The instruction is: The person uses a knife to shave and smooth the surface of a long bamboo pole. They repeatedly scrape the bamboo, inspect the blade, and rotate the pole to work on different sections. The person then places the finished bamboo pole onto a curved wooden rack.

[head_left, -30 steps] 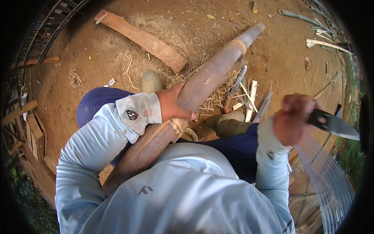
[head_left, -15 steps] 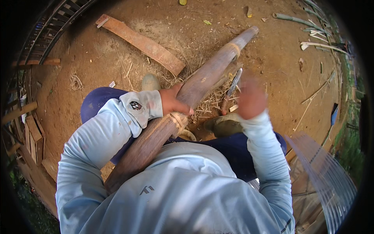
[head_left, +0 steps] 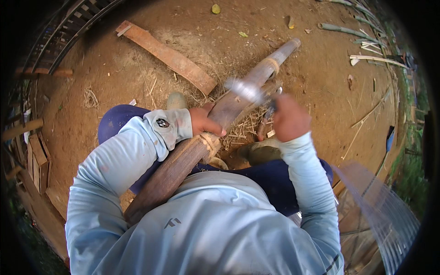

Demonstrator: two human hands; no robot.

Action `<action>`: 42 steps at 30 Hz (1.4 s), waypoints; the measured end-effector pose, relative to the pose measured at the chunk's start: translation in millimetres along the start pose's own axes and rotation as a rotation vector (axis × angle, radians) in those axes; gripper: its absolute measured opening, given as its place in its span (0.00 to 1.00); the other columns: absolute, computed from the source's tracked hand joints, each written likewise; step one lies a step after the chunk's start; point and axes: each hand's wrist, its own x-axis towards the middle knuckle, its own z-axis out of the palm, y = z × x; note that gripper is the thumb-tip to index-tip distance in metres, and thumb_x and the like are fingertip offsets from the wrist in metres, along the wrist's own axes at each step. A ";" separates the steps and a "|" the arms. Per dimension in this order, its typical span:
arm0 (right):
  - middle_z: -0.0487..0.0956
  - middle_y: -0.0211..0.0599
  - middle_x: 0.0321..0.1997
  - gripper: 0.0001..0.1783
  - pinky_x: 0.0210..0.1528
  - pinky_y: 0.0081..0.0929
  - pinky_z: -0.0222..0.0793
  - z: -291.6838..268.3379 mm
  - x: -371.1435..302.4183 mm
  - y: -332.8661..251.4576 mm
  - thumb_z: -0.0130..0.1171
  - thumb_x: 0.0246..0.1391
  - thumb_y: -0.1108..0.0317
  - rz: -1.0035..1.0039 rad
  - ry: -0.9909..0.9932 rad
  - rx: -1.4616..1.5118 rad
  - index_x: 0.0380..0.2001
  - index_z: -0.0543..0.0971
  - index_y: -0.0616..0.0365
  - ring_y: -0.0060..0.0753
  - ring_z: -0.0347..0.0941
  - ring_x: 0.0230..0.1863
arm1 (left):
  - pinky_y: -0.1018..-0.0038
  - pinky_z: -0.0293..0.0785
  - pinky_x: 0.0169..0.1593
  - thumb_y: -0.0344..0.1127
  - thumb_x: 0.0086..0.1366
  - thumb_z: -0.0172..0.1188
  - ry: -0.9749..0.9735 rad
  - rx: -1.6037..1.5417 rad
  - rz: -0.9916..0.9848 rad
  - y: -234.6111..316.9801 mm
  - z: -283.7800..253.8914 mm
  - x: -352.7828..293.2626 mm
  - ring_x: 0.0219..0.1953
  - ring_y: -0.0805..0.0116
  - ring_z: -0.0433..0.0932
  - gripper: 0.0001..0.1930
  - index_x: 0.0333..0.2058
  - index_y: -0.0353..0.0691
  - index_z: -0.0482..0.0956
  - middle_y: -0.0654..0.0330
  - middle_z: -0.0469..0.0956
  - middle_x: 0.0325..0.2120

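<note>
A thick, dark brown bamboo pole (head_left: pixel 231 110) lies slanted across my lap, from my lower left to the far right, with paler, cut-looking joints. My left hand (head_left: pixel 204 121) is wrapped round it just beyond the near joint. My right hand (head_left: pixel 291 119) is closed on a tool with a shiny metal end (head_left: pixel 246 90). That end is smeared by motion and lies over the pole, so its exact kind is unclear. Partly behind it, between the pole and my right hand, a knife with a brown handle (head_left: pixel 262 128) rests among shavings.
A reddish-brown plank (head_left: pixel 167 57) lies on the dirt ground at far left. Green bamboo pieces (head_left: pixel 343 30) lie at far right. Near my right side stands a clear corrugated sheet (head_left: pixel 380 211). Slatted wood (head_left: pixel 75 20) is at upper left, and my boots (head_left: pixel 263 153) are below the pole.
My right hand has swung the metal-ended tool in over the pole; half a second ago the hand was blurred, right of the pole. My left hand keeps its grip.
</note>
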 end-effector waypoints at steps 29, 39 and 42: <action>0.68 0.24 0.24 0.06 0.23 0.18 0.59 10.5 -27.9 -16.7 0.52 0.63 0.70 0.737 0.140 1.164 0.42 0.72 0.59 0.14 0.62 0.21 | 0.65 0.76 0.45 0.43 0.57 0.68 0.630 0.507 0.320 66.5 18.3 25.5 0.38 0.54 0.80 0.16 0.32 0.35 0.77 0.49 0.79 0.34; 0.71 0.31 0.25 0.08 0.28 0.23 0.63 19.1 -30.5 -9.9 0.53 0.62 0.69 0.700 -0.009 1.079 0.42 0.73 0.60 0.20 0.66 0.24 | 0.69 0.75 0.46 0.35 0.61 0.64 0.616 0.295 0.297 59.7 16.6 28.2 0.38 0.60 0.80 0.10 0.30 0.33 0.78 0.49 0.81 0.43; 0.71 0.33 0.25 0.08 0.32 0.26 0.65 17.0 -28.9 -12.2 0.53 0.62 0.68 0.698 -0.038 1.027 0.41 0.73 0.61 0.24 0.68 0.26 | 0.71 0.75 0.46 0.34 0.62 0.64 0.602 0.216 0.286 59.5 15.8 26.2 0.39 0.63 0.80 0.09 0.29 0.32 0.79 0.50 0.82 0.43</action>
